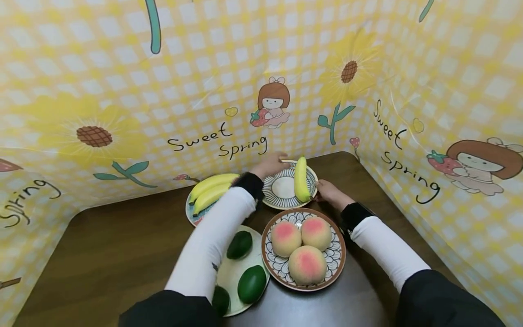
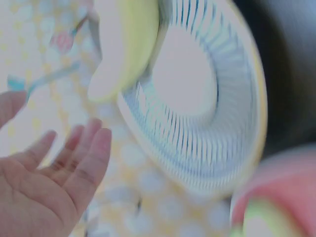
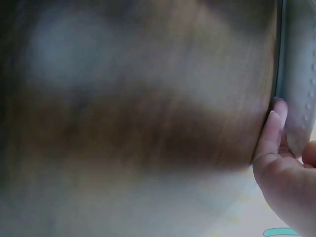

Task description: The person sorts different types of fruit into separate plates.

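The left hand (image 1: pixel 269 164) sits at the far-left rim of the striped plate (image 1: pixel 273 196). In the left wrist view its fingers (image 2: pixel 74 158) are straight and spread, holding nothing; whether they touch the rim cannot be told. The plate is round, with a plain white centre, thin blue radial lines on the wall and a yellow edge. It stands on the dark wooden table (image 1: pixel 114 254), between both hands. A single yellow banana (image 1: pixel 301 178) lies across its right side, tip pointing away. The right hand (image 1: pixel 328 191) is at the near-right rim; its fingertips (image 3: pixel 272 129) press against the plate's edge, and the thumb's placement cannot be told.
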`<action>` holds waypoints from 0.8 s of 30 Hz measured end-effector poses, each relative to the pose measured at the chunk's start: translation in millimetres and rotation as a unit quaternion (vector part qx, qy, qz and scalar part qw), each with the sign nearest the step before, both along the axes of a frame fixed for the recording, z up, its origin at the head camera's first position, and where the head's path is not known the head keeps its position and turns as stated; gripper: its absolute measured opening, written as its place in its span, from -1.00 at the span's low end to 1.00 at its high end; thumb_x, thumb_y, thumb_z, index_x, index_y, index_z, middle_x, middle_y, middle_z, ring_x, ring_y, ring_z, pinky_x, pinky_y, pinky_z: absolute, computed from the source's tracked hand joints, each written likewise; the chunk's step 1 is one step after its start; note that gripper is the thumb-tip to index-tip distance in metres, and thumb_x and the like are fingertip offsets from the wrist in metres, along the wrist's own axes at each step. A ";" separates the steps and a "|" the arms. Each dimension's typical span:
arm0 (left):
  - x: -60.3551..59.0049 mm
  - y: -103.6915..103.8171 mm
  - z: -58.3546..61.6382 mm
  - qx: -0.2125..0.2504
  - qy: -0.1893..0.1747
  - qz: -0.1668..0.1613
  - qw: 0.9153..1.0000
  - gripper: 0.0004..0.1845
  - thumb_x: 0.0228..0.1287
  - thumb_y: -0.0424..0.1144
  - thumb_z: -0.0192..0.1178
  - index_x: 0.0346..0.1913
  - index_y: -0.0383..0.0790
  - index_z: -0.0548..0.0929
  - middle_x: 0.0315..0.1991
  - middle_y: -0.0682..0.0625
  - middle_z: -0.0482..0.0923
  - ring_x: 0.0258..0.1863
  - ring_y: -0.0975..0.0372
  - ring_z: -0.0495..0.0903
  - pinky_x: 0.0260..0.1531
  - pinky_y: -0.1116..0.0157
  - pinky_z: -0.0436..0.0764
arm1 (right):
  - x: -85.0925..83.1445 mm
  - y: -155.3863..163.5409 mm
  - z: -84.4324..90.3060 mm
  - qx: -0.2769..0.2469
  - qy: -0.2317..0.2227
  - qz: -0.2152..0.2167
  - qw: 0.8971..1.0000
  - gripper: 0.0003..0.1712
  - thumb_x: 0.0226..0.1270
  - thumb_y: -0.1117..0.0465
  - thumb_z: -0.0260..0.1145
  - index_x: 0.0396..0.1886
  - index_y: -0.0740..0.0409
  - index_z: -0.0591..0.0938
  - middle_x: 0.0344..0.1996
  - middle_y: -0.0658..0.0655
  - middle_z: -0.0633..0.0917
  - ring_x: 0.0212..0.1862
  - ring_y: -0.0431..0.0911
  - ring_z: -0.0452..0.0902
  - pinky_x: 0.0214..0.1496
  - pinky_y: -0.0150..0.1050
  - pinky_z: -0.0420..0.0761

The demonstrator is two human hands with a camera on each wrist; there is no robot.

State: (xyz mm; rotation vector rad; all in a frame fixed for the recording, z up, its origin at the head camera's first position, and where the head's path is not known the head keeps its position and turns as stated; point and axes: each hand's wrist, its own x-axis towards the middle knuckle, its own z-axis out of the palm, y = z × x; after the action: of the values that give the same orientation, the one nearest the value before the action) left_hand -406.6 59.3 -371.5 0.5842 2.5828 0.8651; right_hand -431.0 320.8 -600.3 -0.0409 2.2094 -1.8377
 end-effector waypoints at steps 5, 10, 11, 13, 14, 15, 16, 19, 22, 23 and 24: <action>-7.7 -58.8 37.6 -0.019 0.055 -0.004 0.998 -0.39 0.52 -0.13 0.11 0.52 -0.28 0.33 0.38 -0.34 0.47 0.37 -0.12 0.48 0.36 -0.01 0.50 | 35.4 -17.2 54.8 0.005 -0.003 0.001 1.000 -0.44 0.71 -0.03 -0.12 0.28 0.41 0.37 -0.37 0.13 0.60 -0.33 -0.11 0.54 -0.20 -0.26 0.61; -7.3 -125.0 30.2 -0.095 0.082 0.002 0.992 -0.42 0.46 -0.21 0.14 0.44 -0.40 0.40 0.35 -0.41 0.48 0.35 -0.19 0.50 0.34 -0.06 0.52 | 82.1 -41.5 121.9 0.069 -0.042 -0.018 0.997 -0.45 0.73 0.18 -0.30 0.39 0.58 0.21 -0.34 0.11 0.56 -0.29 -0.20 0.50 -0.10 -0.32 0.60; -7.7 -134.7 23.7 -0.117 0.085 0.003 0.990 -0.42 0.44 -0.22 0.16 0.43 -0.43 0.42 0.35 -0.41 0.49 0.35 -0.19 0.50 0.35 -0.06 0.51 | 86.0 -41.0 127.0 0.077 -0.043 -0.020 0.996 -0.44 0.74 0.19 -0.32 0.40 0.59 0.19 -0.34 0.09 0.55 -0.31 -0.22 0.49 -0.12 -0.34 0.60; -8.3 -150.2 7.7 -0.159 0.086 0.008 0.983 -0.41 0.41 -0.22 0.20 0.40 -0.45 0.44 0.35 -0.40 0.49 0.35 -0.19 0.50 0.36 -0.05 0.50 | 89.9 -39.3 132.0 0.086 -0.046 -0.024 0.995 -0.44 0.74 0.20 -0.34 0.41 0.60 0.17 -0.35 0.06 0.54 -0.32 -0.24 0.49 -0.14 -0.38 0.59; -9.1 -156.9 -1.3 -0.173 0.085 0.011 0.981 -0.41 0.40 -0.21 0.24 0.39 -0.46 0.45 0.35 -0.39 0.49 0.34 -0.18 0.50 0.37 -0.05 0.49 | 90.5 -38.0 132.5 0.090 -0.044 -0.023 0.995 -0.44 0.74 0.19 -0.35 0.40 0.61 0.17 -0.36 0.05 0.55 -0.33 -0.25 0.49 -0.14 -0.39 0.59; -9.5 -162.2 -9.3 -0.186 0.086 0.014 0.979 -0.40 0.38 -0.20 0.25 0.38 -0.46 0.46 0.35 -0.38 0.50 0.34 -0.18 0.50 0.38 -0.05 0.48 | 91.0 -38.5 133.5 0.094 -0.045 -0.025 0.994 -0.43 0.74 0.18 -0.36 0.41 0.60 0.16 -0.36 0.03 0.54 -0.33 -0.26 0.47 -0.15 -0.40 0.57; -9.5 -166.6 -16.8 -0.197 0.086 0.021 0.976 -0.40 0.37 -0.19 0.27 0.37 -0.44 0.48 0.35 -0.36 0.51 0.35 -0.18 0.50 0.39 -0.04 0.48 | 90.7 -38.2 133.4 0.092 -0.045 -0.025 0.994 -0.42 0.74 0.17 -0.36 0.41 0.59 0.17 -0.35 0.05 0.55 -0.31 -0.25 0.48 -0.12 -0.37 0.58; -6.9 -175.3 -32.1 -0.218 0.086 0.038 0.971 -0.41 0.37 -0.17 0.29 0.38 -0.39 0.49 0.38 -0.31 0.50 0.37 -0.17 0.48 0.38 -0.06 0.48 | 61.8 -22.3 89.2 0.046 -0.016 -0.006 0.999 -0.44 0.74 0.03 -0.22 0.32 0.44 0.34 -0.36 0.06 0.60 -0.31 -0.20 0.53 -0.13 -0.32 0.60; -1.2 -178.4 -39.2 -0.239 0.095 0.044 0.965 -0.42 0.36 -0.19 0.32 0.37 -0.34 0.52 0.37 -0.27 0.53 0.36 -0.14 0.50 0.36 -0.06 0.51 | 43.5 -18.4 63.4 0.037 -0.018 -0.004 0.999 -0.45 0.73 -0.02 -0.18 0.28 0.37 0.39 -0.27 0.17 0.63 -0.21 -0.07 0.58 -0.01 -0.17 0.64; 0.6 -178.5 -40.6 -0.243 0.100 0.042 0.964 -0.43 0.34 -0.20 0.33 0.35 -0.35 0.54 0.34 -0.27 0.55 0.34 -0.13 0.53 0.34 -0.05 0.53 | 35.9 -16.6 52.3 0.037 -0.017 -0.003 0.999 -0.45 0.73 -0.02 -0.18 0.27 0.36 0.39 -0.26 0.20 0.63 -0.19 -0.04 0.59 0.00 -0.15 0.65; 2.0 -178.8 -42.4 -0.247 0.105 0.039 0.963 -0.44 0.32 -0.21 0.34 0.32 -0.36 0.56 0.31 -0.27 0.58 0.31 -0.12 0.55 0.33 -0.03 0.53 | 28.4 -14.8 41.1 0.036 -0.017 -0.002 0.999 -0.46 0.73 -0.03 -0.18 0.26 0.35 0.40 -0.26 0.21 0.63 -0.19 -0.03 0.59 -0.01 -0.12 0.65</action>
State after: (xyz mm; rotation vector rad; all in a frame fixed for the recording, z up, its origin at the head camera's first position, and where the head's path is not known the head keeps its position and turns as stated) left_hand -404.5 -119.5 -413.9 0.4432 2.8755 0.1600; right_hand -402.7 306.0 -559.1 0.0083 2.2520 -1.7448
